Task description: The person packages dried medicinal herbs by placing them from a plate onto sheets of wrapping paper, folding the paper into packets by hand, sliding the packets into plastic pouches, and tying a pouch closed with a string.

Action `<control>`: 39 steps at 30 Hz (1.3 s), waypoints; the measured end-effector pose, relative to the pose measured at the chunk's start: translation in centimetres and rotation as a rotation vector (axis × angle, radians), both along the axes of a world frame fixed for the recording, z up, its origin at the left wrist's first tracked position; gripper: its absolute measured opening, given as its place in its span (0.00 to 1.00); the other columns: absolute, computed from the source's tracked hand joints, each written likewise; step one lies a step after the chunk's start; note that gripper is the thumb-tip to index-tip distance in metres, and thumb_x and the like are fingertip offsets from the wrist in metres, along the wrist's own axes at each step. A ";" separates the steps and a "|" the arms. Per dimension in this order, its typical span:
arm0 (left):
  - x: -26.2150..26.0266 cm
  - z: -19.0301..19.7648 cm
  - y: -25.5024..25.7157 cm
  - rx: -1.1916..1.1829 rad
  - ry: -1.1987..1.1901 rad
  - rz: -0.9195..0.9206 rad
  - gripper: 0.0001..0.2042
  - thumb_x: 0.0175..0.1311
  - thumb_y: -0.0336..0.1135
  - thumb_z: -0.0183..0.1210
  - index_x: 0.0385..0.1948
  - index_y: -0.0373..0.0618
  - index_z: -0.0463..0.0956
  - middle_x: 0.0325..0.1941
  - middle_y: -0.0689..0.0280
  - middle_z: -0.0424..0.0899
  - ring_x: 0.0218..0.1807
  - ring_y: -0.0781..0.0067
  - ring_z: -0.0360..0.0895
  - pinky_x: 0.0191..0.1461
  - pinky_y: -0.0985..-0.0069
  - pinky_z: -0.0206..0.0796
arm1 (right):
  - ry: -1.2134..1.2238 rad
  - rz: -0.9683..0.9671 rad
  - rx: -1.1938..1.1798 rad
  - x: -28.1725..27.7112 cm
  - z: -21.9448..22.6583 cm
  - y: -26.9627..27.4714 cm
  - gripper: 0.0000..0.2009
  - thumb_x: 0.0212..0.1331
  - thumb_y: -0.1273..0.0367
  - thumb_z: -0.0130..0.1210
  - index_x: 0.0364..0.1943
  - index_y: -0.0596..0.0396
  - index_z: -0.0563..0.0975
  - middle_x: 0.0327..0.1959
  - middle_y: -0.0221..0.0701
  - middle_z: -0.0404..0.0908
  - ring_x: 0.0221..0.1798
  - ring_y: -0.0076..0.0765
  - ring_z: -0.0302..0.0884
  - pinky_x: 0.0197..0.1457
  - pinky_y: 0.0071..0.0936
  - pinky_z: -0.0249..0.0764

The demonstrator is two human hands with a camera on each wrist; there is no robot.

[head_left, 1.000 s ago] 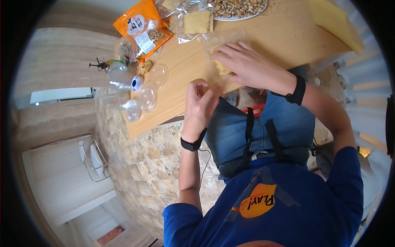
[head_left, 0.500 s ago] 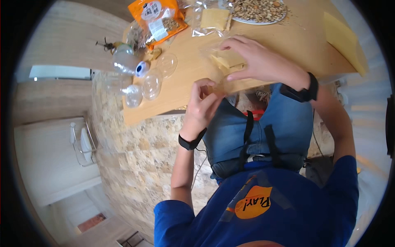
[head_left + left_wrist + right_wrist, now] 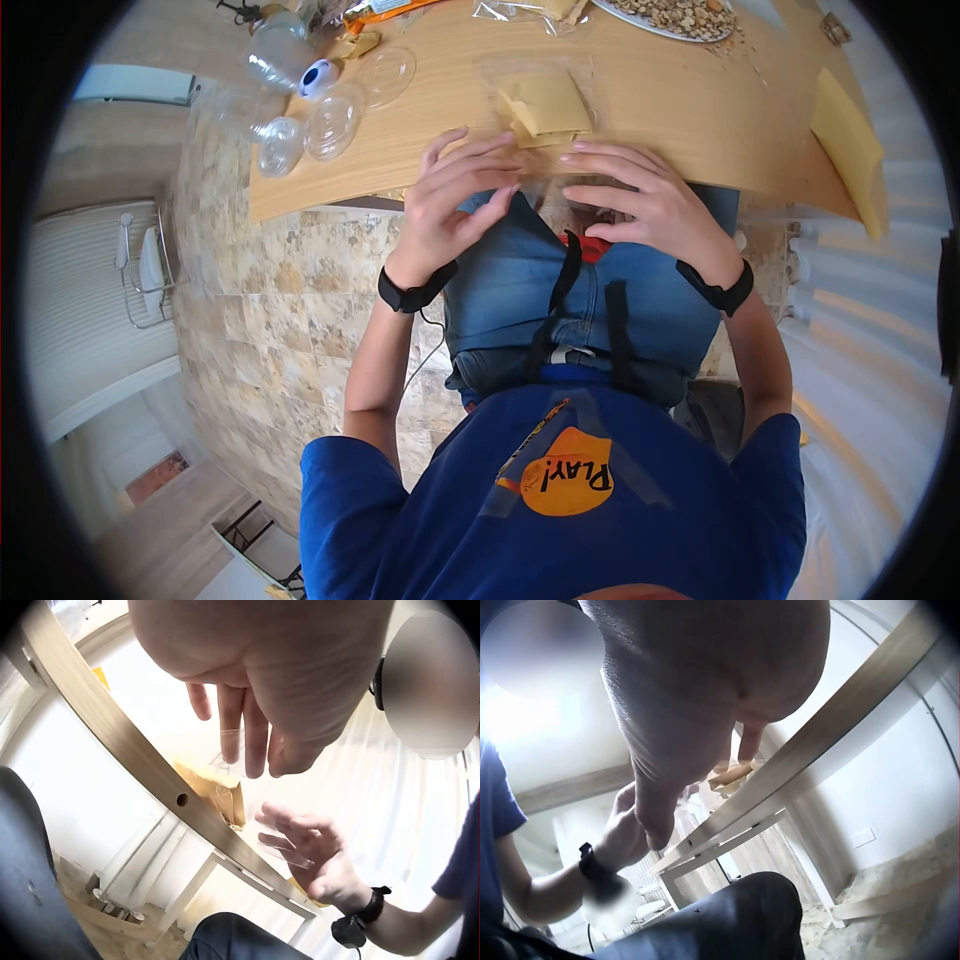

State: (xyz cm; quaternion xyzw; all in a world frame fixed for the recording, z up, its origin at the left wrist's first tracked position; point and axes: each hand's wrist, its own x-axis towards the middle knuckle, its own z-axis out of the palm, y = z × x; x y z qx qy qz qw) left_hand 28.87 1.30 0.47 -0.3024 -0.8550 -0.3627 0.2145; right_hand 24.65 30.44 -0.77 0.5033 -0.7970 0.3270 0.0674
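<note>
A yellowish-tan folded paper packet (image 3: 550, 103) lies at the table's front edge, with a clear plastic bag (image 3: 582, 75) around it. My left hand (image 3: 452, 200) is over the table's edge just left of the packet's near side, fingers extended and loosely spread. Opposite it, my right hand (image 3: 645, 200) has its fingers stretched toward the left ones, thumb apart. Clear film shows across the right hand's fingers (image 3: 289, 832) in the left wrist view. That view also shows the packet (image 3: 214, 787) beyond the table edge, and the right wrist view partly hides it behind the hand.
To the left stand clear plastic containers (image 3: 332, 122) and a spray bottle (image 3: 278, 50). A plate of mixed dried pieces (image 3: 675, 18) is at the back, near another bagged packet (image 3: 540, 10). Tan paper (image 3: 848, 150) hangs over the right edge. The person's legs (image 3: 640, 290) are below the tabletop.
My right hand has come off the packet toward the front edge. My left hand's curled fingers have straightened. The head view has shifted, so the plate and orange bag sit higher.
</note>
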 end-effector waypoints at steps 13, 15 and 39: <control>0.0 -1.7 0.2 0.083 -0.094 0.155 0.08 0.57 0.22 0.73 0.37 0.42 0.87 0.43 0.63 0.92 0.51 0.63 0.88 0.69 0.58 0.70 | 0.014 -0.115 -0.220 -1.5 -2.4 0.6 0.08 0.59 0.74 0.66 0.40 0.62 0.86 0.49 0.35 0.89 0.61 0.40 0.84 0.61 0.35 0.82; -0.4 -2.2 -0.5 0.044 -0.062 0.137 0.07 0.57 0.23 0.73 0.36 0.41 0.87 0.43 0.63 0.92 0.51 0.62 0.88 0.69 0.58 0.70 | -0.001 -0.119 -0.239 -1.4 -2.6 0.5 0.08 0.58 0.74 0.66 0.40 0.62 0.86 0.48 0.35 0.89 0.59 0.40 0.85 0.60 0.34 0.82; -1.0 -2.1 1.0 0.099 -0.355 0.412 0.12 0.64 0.28 0.71 0.24 0.31 0.81 0.47 0.58 0.76 0.39 0.70 0.80 0.36 0.75 0.76 | -0.393 -0.507 -0.212 -2.4 -1.8 -0.3 0.14 0.59 0.75 0.66 0.26 0.62 0.70 0.41 0.35 0.72 0.33 0.38 0.76 0.40 0.34 0.75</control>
